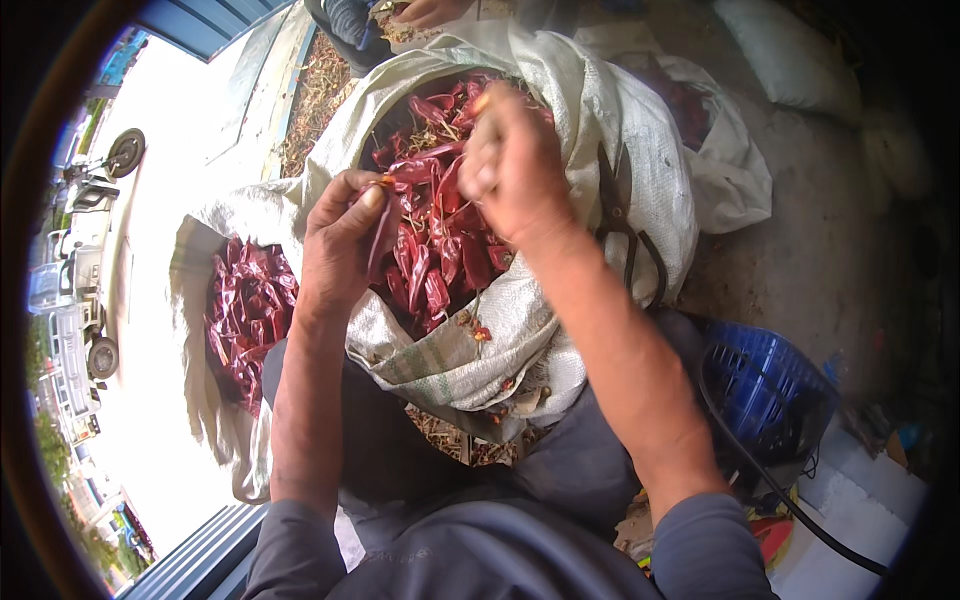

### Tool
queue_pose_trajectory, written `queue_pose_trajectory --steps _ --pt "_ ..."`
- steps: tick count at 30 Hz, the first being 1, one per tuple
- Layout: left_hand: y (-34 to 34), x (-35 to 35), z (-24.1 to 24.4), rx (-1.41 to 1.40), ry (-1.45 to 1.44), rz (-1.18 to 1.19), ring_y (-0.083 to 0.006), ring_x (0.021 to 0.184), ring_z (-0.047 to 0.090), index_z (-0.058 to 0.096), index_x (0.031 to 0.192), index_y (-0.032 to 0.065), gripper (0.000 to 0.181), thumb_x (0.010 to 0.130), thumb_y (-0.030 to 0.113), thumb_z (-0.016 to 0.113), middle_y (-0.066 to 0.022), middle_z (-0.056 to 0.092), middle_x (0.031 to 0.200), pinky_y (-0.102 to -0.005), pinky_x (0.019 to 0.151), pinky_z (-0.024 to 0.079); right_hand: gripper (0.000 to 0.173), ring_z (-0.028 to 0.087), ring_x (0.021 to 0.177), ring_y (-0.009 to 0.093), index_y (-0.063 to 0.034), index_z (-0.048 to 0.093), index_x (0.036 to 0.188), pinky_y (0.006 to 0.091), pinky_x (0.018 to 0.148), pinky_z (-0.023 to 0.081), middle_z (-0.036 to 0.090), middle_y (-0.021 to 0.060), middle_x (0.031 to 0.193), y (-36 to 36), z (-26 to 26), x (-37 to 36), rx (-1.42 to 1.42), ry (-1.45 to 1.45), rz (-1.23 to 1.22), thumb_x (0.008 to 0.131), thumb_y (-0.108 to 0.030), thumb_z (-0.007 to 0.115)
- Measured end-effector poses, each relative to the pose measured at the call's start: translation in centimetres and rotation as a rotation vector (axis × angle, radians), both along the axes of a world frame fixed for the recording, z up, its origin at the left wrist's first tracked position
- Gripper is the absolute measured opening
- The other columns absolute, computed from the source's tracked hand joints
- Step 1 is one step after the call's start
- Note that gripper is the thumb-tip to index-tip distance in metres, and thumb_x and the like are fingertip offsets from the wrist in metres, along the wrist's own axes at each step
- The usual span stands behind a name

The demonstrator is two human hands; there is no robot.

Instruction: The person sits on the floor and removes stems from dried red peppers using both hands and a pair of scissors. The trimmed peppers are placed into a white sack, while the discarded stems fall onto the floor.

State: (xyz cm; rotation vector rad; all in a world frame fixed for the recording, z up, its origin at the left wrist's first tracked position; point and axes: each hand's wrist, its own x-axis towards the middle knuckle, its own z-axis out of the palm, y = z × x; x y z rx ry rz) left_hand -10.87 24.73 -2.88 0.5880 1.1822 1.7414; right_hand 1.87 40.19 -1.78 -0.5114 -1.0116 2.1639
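My left hand (341, 236) pinches a dried red chili pepper (384, 229) between thumb and forefinger, and an orange torn end shows at the fingertips. Over the back right of the chilies is my right hand (517, 161), blurred, its fingers curled in. A small orange bit (481, 103) shows at its fingertips; what it is exactly is too blurred to tell. Below both hands, an open white woven sack (600, 97) with rolled-down sides holds many dried red chilies (420, 259) and loose stems. A pair of dark scissors (619, 214) lies on the sack's right side.
Another woven sack (191, 292) of red chilies stands at left, a third (731, 176) at back right. A blue plastic crate (765, 375) and a black cable (765, 472) are by my right arm. Another person's hand (431, 11) shows at the top. Stem debris (442, 435) litters the ground.
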Motion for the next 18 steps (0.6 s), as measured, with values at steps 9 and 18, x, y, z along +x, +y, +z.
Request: queue_pose_trajectory --steps 9,18 --pt "-2.1 -0.3 -6.7 -0.733 0.998 -0.196 -0.0171 0.073 0.063 0.062 0.099 0.0008 0.028 0.078 0.011 0.078 -0.0079 0.066 0.080 -0.0324 0.062 0.050 0.015 0.071 0.070 0.014 -0.0073 0.065 0.087 0.0251 0.054 0.059 0.067 0.0063 0.082 0.8 -0.8 1.4 -0.075 -0.078 0.210 0.088 -0.021 0.070" --pt "-1.8 -0.5 -4.5 -0.666 0.801 -0.050 -0.0144 0.078 0.065 0.067 0.105 0.0004 0.022 0.084 0.007 0.068 -0.0084 0.070 0.086 -0.0296 0.071 0.052 0.014 0.069 0.073 0.015 0.0000 0.060 0.099 0.0268 0.060 0.059 0.064 0.0094 0.091 0.5 -1.8 1.5 0.131 -0.398 0.460 0.090 -0.011 0.056"
